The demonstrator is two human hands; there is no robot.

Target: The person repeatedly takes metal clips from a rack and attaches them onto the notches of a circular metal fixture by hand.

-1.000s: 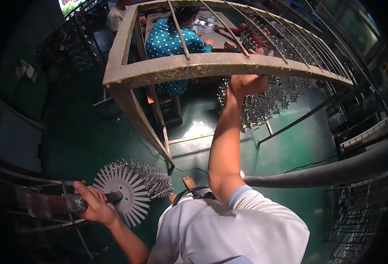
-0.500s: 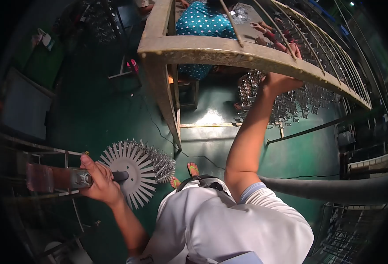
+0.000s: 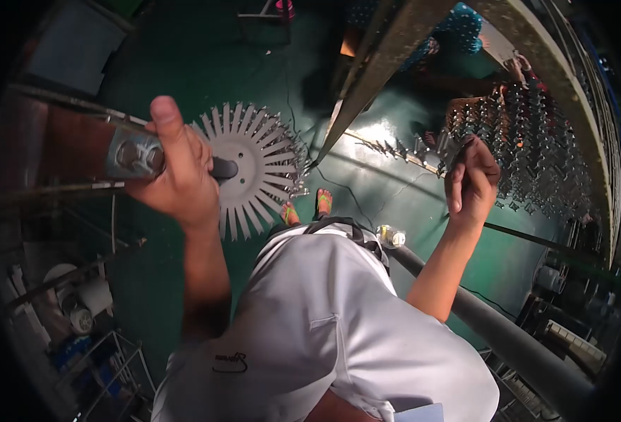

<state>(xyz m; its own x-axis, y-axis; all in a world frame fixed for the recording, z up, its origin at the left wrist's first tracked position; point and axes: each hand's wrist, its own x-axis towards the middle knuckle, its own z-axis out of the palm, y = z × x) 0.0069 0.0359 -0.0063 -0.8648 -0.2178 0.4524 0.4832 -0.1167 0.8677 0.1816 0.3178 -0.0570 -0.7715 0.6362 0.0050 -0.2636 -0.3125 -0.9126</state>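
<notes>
My left hand (image 3: 176,165) is closed, thumb up, around the shaft (image 3: 224,169) of a rack with a grey slotted disc (image 3: 250,167). Small shiny metal parts (image 3: 296,158) line the disc's far edge. Beside that hand is a clear-topped block or end piece (image 3: 136,156); whether it belongs to the shaft I cannot tell. My right hand (image 3: 476,179) is raised with curled fingers close to rows of hanging metal parts (image 3: 528,141). A small dark bit shows at its fingertips, too small to name.
A pale metal frame (image 3: 395,67) rises ahead and to the right. A thick grey pipe (image 3: 493,330) runs along my right side. Behind the frame sits a co-worker in a dotted teal garment (image 3: 458,28). A cable (image 3: 345,193) crosses the green floor. Bins and racks (image 3: 89,302) stand lower left.
My right hand has come down from the frame's bar toward me, its fingers now curled. My left hand and the disc have shifted up and right in view as the camera tilted and turned.
</notes>
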